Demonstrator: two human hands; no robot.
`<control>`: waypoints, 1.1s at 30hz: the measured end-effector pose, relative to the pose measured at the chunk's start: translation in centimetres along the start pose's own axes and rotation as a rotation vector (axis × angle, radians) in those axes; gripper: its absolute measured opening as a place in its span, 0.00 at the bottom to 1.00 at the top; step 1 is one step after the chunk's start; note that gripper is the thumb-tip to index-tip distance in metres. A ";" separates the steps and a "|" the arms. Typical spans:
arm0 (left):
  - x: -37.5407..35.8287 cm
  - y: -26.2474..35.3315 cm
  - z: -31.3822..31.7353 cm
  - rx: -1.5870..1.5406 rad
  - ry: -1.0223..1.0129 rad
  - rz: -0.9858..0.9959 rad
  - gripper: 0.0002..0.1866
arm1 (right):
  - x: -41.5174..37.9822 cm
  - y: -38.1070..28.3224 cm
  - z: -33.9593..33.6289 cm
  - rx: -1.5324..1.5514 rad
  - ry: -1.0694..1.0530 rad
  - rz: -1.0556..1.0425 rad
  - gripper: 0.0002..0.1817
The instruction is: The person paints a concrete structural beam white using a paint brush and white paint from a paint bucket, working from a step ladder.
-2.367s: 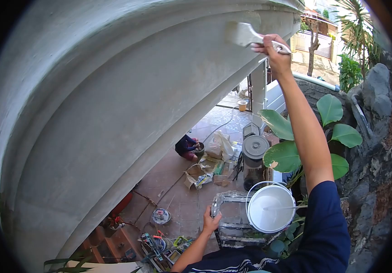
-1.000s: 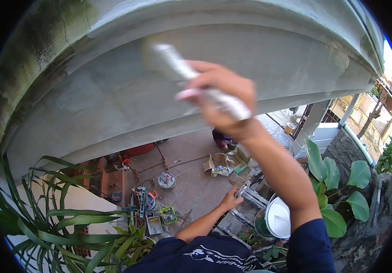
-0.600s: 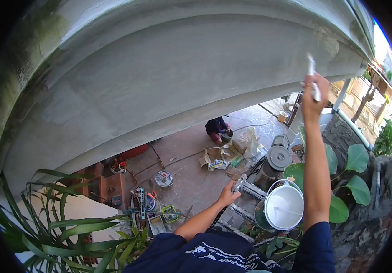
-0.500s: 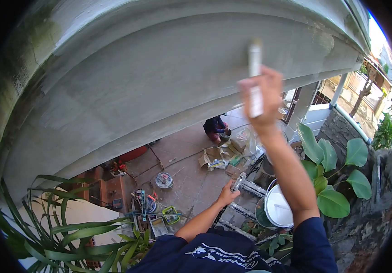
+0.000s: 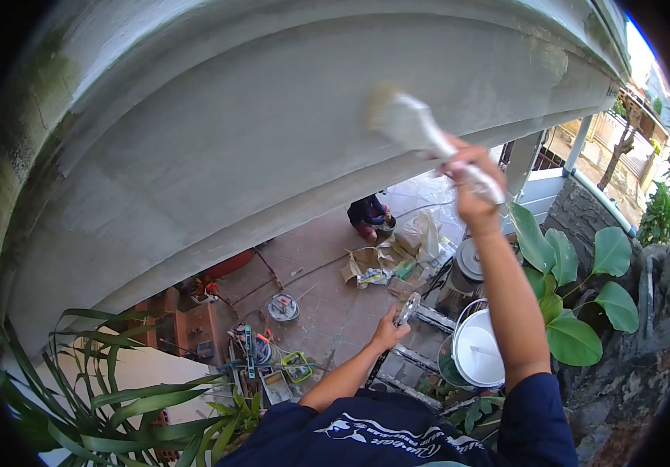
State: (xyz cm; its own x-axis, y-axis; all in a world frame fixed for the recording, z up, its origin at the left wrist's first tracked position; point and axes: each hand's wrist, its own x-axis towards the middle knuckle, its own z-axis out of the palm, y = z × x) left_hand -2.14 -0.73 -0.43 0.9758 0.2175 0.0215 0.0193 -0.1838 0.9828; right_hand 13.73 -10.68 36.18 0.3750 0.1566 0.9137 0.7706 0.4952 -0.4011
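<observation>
A wide paintbrush with a white handle (image 5: 422, 131) is held in my right hand (image 5: 477, 183), fingers closed round the handle. Its pale bristles, smeared by motion, overlap the grey plastered wall panel (image 5: 226, 124). Lower down, my left hand (image 5: 389, 333) is wrapped round the upper end of a paint-spattered ladder (image 5: 424, 359). Right of that hand, close to the ladder, sits a white bucket (image 5: 477, 350) with a wire handle.
Far below, a person (image 5: 368, 216) crouches over a small pail by torn bags (image 5: 370, 263). Another bucket (image 5: 282, 307) and tools (image 5: 251, 350) lie on the tiled floor. Large leaves (image 5: 572, 338) stand at right, long leaves (image 5: 117, 389) at left. A lidded container (image 5: 469, 258) stands beyond the white bucket.
My right hand has moved right and slightly down, and the paintbrush has swung from upright to slanting, its bristles now further left and lower. My left hand stays on the ladder.
</observation>
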 end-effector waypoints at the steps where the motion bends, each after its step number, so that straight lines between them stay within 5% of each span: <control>1: 0.0 0.0 0.0 -0.020 0.017 0.009 0.24 | -0.2 0.9 -4.4 -0.280 0.036 0.056 0.09; 4: -0.3 -0.6 0.4 -0.060 0.040 0.037 0.24 | -0.7 0.8 -11.1 -0.571 0.246 0.241 0.14; 8: 0.5 -0.7 0.6 -0.069 0.004 0.055 0.21 | -5.7 -3.9 -13.6 -0.463 0.600 0.368 0.13; 14: 0.3 -2.1 0.4 -0.176 -0.032 0.034 0.18 | -15.9 -16.1 -12.9 -0.451 0.677 0.461 0.14; 20: 0.5 -1.6 0.4 -0.227 -0.048 0.016 0.16 | -20.7 -23.3 -13.3 -0.624 0.496 0.905 0.16; 26: 0.4 -0.2 0.5 -0.243 -0.053 -0.019 0.13 | -22.3 -21.2 -13.6 -0.769 0.072 1.140 0.13; 28: 0.2 -0.7 0.5 -0.225 -0.063 -0.025 0.13 | -23.6 -19.2 -13.0 -0.807 0.025 1.046 0.14; 33: 0.3 0.2 0.7 -0.241 -0.029 -0.027 0.11 | -24.8 -15.3 -12.5 -0.789 -0.150 1.254 0.14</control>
State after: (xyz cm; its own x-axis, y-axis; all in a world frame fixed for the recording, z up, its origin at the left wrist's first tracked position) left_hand -1.68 -1.41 -0.36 0.9815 0.1913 -0.0074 -0.0035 0.0570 0.9984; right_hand -0.90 -32.82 18.87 0.9713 0.2286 -0.0660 0.0863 -0.5968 -0.7977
